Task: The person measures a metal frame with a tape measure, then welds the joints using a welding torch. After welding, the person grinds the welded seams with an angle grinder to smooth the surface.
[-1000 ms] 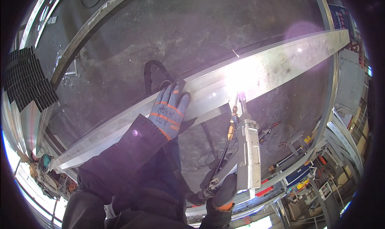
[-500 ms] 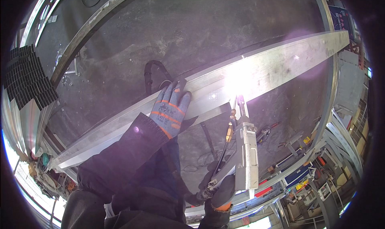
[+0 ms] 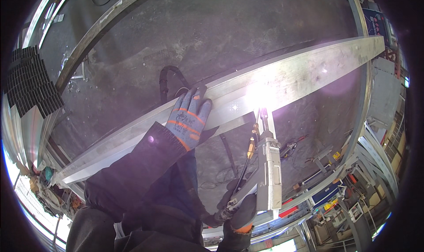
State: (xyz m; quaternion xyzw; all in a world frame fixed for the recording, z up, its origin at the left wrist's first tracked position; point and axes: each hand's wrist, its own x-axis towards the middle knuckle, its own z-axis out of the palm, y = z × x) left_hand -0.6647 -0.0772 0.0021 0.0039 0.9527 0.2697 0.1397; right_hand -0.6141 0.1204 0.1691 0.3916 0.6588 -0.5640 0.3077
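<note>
A long silvery metal beam [image 3: 322,68] lies slantwise across the view, from lower left to upper right. My left hand [image 3: 189,119], in a blue-grey glove with orange bands, rests on it with fingers stretched out over its face. In my right hand [image 3: 244,210], dark-gloved at the lower middle, is a welding torch [image 3: 268,172] with a boxy silver body. A brass-fitted hose [image 3: 251,148] runs beside the torch. Its tip meets the beam to the right of my left hand, where a glaring white light [image 3: 261,92] hides the contact point.
Stacked dark-ended metal profiles [image 3: 33,84] stand at the far left. A curved-looking metal rail [image 3: 95,31] crosses the upper left. A black cable loop [image 3: 164,82] lies behind the beam. Tools and parts crowd a bench [image 3: 329,194] at lower right.
The torch and its bright light have shifted slightly left along the beam. My left hand stays on about the same spot.
</note>
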